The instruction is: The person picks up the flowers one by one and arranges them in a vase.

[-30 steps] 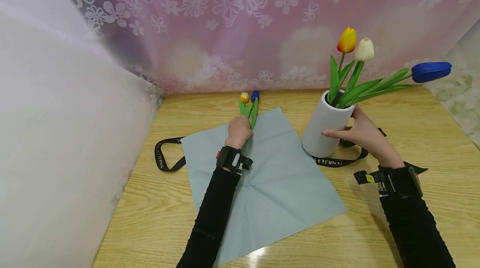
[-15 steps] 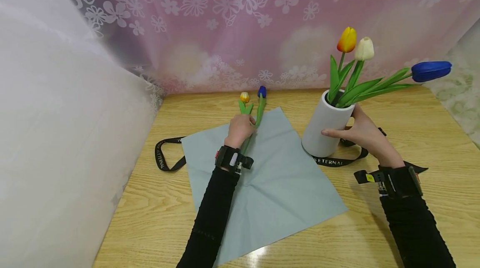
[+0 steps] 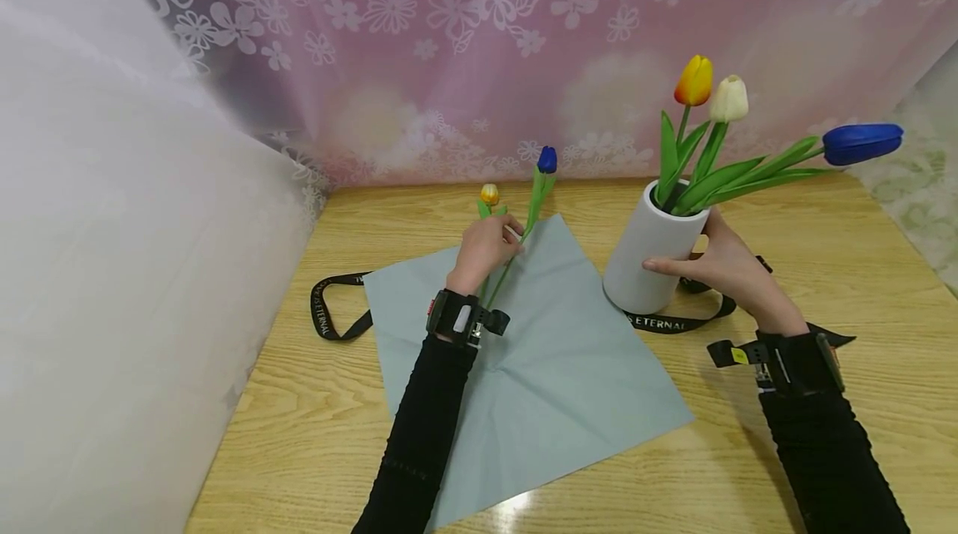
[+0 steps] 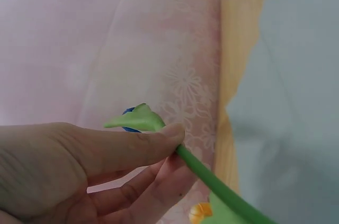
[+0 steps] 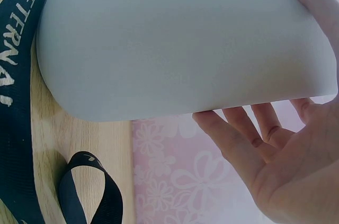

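Note:
My left hand [image 3: 486,249] pinches the green stem [image 4: 212,184] of a blue tulip [image 3: 547,160] between thumb and fingers, over the grey-blue sheet of wrapping paper [image 3: 569,368]. Just beyond that hand lies a yellow-white tulip [image 3: 490,194], its stem partly hidden by the hand. On the right, a white vase [image 3: 651,255] leans slightly in the grip of my right hand [image 3: 722,268], thumb on the near side and fingers behind. From its mouth rise a yellow-red tulip [image 3: 693,81] and a white tulip [image 3: 729,99]; another blue tulip [image 3: 863,143] leans far right.
A black ribbon with lettering [image 3: 319,309] runs under the paper; its other part [image 3: 674,323] loops around the vase's foot. The wooden table [image 3: 299,426] ends at a pink floral curtain [image 3: 449,85] behind. White sheeting [image 3: 120,268] hangs at the left.
My left hand has lifted the blue tulip away from the yellow-white one, swinging its head up and to the right. The right hand and vase have stayed in place.

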`<state>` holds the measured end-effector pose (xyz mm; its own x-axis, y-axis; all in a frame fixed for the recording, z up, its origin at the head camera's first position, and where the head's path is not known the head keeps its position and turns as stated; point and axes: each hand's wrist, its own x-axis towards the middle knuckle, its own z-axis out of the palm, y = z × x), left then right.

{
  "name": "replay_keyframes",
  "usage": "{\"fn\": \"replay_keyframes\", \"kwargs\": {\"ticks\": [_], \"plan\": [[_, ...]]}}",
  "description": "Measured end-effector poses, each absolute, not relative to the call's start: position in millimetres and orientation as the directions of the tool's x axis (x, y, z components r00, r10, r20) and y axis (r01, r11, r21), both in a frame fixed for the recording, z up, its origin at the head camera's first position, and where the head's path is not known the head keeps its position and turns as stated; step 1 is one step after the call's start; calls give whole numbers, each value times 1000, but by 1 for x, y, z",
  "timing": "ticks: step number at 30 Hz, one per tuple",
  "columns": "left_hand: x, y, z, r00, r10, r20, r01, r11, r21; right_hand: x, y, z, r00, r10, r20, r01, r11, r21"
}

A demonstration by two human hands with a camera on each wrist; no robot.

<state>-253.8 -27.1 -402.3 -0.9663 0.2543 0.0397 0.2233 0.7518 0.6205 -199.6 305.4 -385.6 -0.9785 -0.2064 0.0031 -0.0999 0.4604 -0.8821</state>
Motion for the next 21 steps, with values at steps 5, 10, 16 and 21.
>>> {"fn": "replay_keyframes", "kwargs": {"ticks": [5, 10, 16, 21], "plan": [[-252, -26, -397, -965, 258, 54, 232, 738, 633, -200, 306, -386, -978, -207, -1, -96, 457, -884], [-250, -25, -395, -962, 264, 68, 243, 718, 652, -200, 305, -385, -979, -204, -3, -94, 464, -881], [-249, -24, -392, -957, 271, 101, 265, 683, 681, -200, 305, -386, -979, -201, -8, -90, 471, -878], [-248, -21, -390, -949, 282, 143, 300, 665, 684, -199, 305, -386, -980, -197, -3, -94, 482, -871]]}}
